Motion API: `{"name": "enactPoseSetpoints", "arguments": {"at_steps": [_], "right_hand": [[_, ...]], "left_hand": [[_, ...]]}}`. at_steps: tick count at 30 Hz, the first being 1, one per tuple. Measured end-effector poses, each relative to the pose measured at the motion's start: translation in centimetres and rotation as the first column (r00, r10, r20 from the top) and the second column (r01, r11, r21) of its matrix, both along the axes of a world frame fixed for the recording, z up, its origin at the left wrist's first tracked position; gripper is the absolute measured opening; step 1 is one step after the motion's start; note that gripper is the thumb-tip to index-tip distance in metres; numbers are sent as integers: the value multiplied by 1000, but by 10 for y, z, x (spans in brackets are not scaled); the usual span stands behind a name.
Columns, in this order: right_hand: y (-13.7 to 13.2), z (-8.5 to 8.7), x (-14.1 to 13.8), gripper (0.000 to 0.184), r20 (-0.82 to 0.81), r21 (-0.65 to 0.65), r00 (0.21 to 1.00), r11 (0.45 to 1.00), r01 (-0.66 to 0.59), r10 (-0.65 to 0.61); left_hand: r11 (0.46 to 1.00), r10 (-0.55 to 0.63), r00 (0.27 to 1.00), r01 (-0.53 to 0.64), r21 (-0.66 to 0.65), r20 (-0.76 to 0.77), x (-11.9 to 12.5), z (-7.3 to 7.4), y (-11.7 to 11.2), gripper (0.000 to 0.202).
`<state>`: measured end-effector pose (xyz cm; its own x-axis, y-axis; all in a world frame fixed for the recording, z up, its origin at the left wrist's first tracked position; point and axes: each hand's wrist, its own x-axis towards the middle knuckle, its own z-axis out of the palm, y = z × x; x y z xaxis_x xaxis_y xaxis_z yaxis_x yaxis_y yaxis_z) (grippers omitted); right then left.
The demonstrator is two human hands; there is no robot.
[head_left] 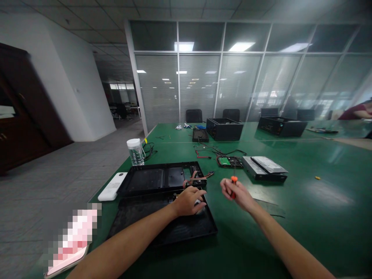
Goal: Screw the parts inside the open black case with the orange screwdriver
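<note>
While the left hand bears on the near black casing panel close to its far right corner, the right hand holds a screwdriver clear of the panel, over the green table. The right fingers are curled closed around its orange-red handle, with the thin shaft pointing away from the person. The left fingers are loosely bent, thumb apart; something pale shows under them, but I cannot tell whether they grip it. The panel lies flat, nearest the person, just in front of the second black casing half, whose striped wires spill over its right end. To work well here, the left hand should, I judge, press the panel steady with fingertips well out of the tip's path, and the driver is best brought in upright and seated fully before any turning. Light, even pressure would likely spare the screw heads, if any are there; none can be made out. The loose wires are better kept from under the wrist, where they could snag.
</note>
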<state>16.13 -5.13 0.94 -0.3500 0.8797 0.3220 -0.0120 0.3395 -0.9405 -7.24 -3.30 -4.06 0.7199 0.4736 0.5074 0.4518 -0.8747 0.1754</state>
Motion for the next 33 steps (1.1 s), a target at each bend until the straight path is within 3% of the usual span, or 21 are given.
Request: {"name": "enactPoseSetpoints", "arguments": {"at_steps": [2, 5, 8, 11, 14, 16, 20, 23, 25, 28, 31, 33], "right_hand": [[-30, 6, -14, 31, 378, 125, 923, 984, -125, 69], [-73, 4, -32, 10, 740, 323, 671, 903, -285, -53], [-100, -13, -39, 26, 851, 390, 478, 873, -294, -219], [-111, -31, -28, 31, 873, 414, 391, 868, -275, -292], [-119, -44, -1, 30, 857, 453, 387, 855, -251, -340], [-125, -52, 20, 34, 830, 500, 403, 835, -229, -386], [-137, -63, 47, 46, 752, 610, 462, 761, -220, -470], [-138, -63, 44, 45, 741, 600, 485, 782, -166, -465], [-130, -57, 32, 40, 756, 547, 495, 828, -121, -427], [-102, -44, 9, 24, 780, 464, 512, 882, -84, -361], [-62, -33, -13, 13, 739, 464, 562, 886, -25, -371], [-37, -30, -23, 19, 694, 488, 591, 872, 34, -411]], "left_hand": [[998, 23, 999, -22, 63, -23, 1, -1, -1, 32], [986, 37, 995, -21, 168, -89, 3, 2, -1, 30], [977, 23, 986, 12, 211, -162, 3, 22, 0, 27], [985, 88, 974, -54, 166, -206, -12, 53, 7, 25], [963, 265, 920, -269, 25, -288, -47, 71, 19, 29], [925, 310, 848, -374, -70, -430, -75, 68, 25, 34], [933, 254, 796, -351, -76, -549, -111, 51, 29, 29], [955, 241, 797, -295, -8, -554, -109, 56, 26, 14], [960, 244, 803, -281, 17, -544, -101, 75, 20, 13], [964, 245, 816, -262, 42, -523, -85, 115, -3, 14], [971, 230, 826, -231, 62, -515, -71, 152, -41, 12], [974, 219, 829, -221, 58, -515, -62, 167, -70, 10]]}}
